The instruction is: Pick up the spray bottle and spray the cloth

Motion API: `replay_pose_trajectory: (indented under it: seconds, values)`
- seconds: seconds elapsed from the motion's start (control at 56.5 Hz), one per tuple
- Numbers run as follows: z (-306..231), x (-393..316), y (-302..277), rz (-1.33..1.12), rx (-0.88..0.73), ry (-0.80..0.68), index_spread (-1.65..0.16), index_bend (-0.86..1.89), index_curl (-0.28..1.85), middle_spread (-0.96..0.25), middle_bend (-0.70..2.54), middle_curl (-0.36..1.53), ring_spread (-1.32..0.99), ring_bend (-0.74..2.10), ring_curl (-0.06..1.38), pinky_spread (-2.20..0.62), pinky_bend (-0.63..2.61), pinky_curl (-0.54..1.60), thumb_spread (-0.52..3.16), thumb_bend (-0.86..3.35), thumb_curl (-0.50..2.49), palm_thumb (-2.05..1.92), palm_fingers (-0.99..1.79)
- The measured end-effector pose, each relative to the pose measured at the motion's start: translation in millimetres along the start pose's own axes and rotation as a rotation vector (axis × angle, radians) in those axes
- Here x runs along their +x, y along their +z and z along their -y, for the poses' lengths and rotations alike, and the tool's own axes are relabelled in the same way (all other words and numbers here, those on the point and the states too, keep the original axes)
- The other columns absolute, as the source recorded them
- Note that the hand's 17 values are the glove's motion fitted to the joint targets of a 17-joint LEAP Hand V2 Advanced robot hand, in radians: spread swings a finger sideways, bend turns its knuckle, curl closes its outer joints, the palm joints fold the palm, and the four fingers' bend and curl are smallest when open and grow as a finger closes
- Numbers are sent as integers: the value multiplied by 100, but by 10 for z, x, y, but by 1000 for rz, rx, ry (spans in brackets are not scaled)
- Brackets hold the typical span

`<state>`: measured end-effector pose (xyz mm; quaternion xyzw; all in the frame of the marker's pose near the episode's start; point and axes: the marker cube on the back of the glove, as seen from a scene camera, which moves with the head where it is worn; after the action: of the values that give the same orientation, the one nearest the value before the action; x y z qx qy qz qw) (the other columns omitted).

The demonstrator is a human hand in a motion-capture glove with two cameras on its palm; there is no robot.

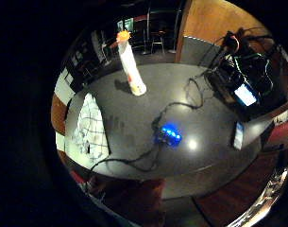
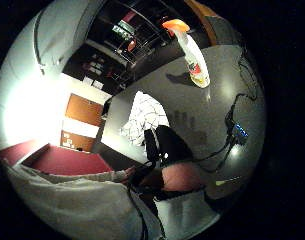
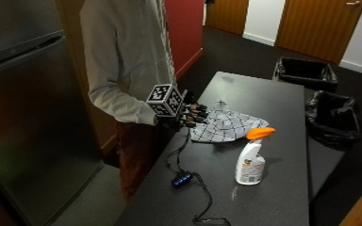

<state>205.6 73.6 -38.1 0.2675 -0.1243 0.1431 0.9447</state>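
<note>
White plastic spray bottle with orange trigger head (image 3: 251, 160) stands upright on the dark speckled tabletop (image 3: 275, 103), well apart from the grip. Likely light, rigid, smooth-walled and a bit slippery; top-heavy, could tip if nudged. Best taken round the narrow neck just under the trigger, index on the lever. Black-and-white checked cloth (image 3: 222, 123), soft and crumpled, lies near the tabletop edge between bottle and person. Black-gloved right hand (image 3: 184, 115) hovers at that edge beside the cloth, fingers loosely curled, holding nothing. Blue-lit hub with cable (image 3: 182, 179) sits nearby.
</note>
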Motion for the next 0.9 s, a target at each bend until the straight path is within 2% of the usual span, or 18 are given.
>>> replay_pose_trajectory:
  seconds: [0.283, 0.903]
  values:
    - [325, 248, 93, 116, 41, 61, -38, 13, 27, -5, 21, 33, -6, 22, 23, 18, 27, 34, 102, -3, 36, 60, 14]
    - [1055, 279, 440, 226, 68, 97, -37, 13, 23, -5, 23, 34, -7, 26, 27, 16, 32, 36, 102, -3, 37, 60, 12]
